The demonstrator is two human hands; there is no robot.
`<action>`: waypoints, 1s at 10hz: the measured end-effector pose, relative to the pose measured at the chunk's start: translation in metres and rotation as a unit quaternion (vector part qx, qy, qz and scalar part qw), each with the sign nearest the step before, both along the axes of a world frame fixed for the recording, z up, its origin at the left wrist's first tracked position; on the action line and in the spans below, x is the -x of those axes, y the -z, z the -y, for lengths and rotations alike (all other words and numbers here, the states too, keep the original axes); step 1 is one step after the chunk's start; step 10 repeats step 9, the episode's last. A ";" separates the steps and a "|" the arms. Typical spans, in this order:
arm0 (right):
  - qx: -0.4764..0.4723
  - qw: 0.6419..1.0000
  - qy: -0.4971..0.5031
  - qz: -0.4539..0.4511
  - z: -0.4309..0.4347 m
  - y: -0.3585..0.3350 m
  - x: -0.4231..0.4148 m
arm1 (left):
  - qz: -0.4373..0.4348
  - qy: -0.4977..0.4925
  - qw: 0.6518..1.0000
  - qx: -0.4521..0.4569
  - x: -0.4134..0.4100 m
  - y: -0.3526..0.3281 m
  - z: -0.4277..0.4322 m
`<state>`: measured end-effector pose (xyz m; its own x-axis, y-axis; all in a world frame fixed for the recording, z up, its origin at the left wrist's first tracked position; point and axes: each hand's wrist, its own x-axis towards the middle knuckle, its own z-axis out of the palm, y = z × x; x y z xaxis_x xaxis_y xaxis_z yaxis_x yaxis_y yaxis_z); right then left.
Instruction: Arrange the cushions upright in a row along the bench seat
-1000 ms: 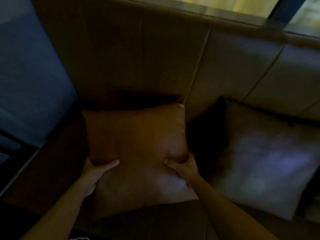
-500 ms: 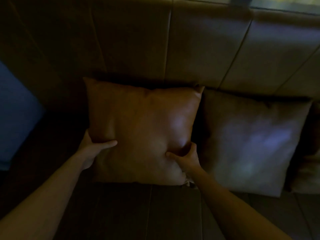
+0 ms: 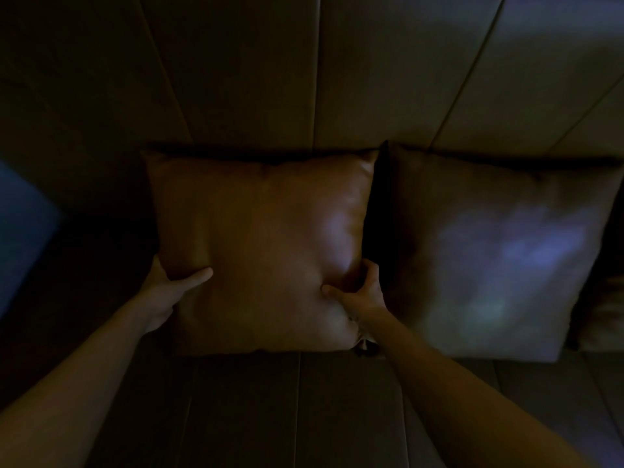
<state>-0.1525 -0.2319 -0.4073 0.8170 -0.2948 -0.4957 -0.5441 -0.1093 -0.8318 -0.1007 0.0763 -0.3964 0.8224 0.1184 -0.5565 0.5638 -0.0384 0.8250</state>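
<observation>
Against backrest [image 3: 371,79], both hands grip brown cushion [image 3: 263,244].

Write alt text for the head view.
Two bare hands, left hand and right hand, grip a brown cushion standing against a dim bench backrest. A paler cushion stands beside it on the right.

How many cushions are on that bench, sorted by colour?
Orange-brown cushion, held by the left hand and right hand: 1
Grey-brown cushion: 1
Partly cut off at the right edge, colour unclear, third cushion: 1
Total: 3
</observation>
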 end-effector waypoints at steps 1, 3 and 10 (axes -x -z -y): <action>0.002 1.000 0.008 0.003 -0.003 0.001 0.003 | 0.016 0.000 1.000 -0.003 0.001 -0.001 -0.002; 0.001 1.000 0.028 -0.005 -0.005 0.003 0.008 | 0.026 0.026 0.999 -0.033 -0.005 -0.008 -0.008; 0.007 0.998 -0.038 0.047 0.007 -0.181 -0.033 | 0.111 -0.067 0.991 -0.016 -0.019 -0.200 0.050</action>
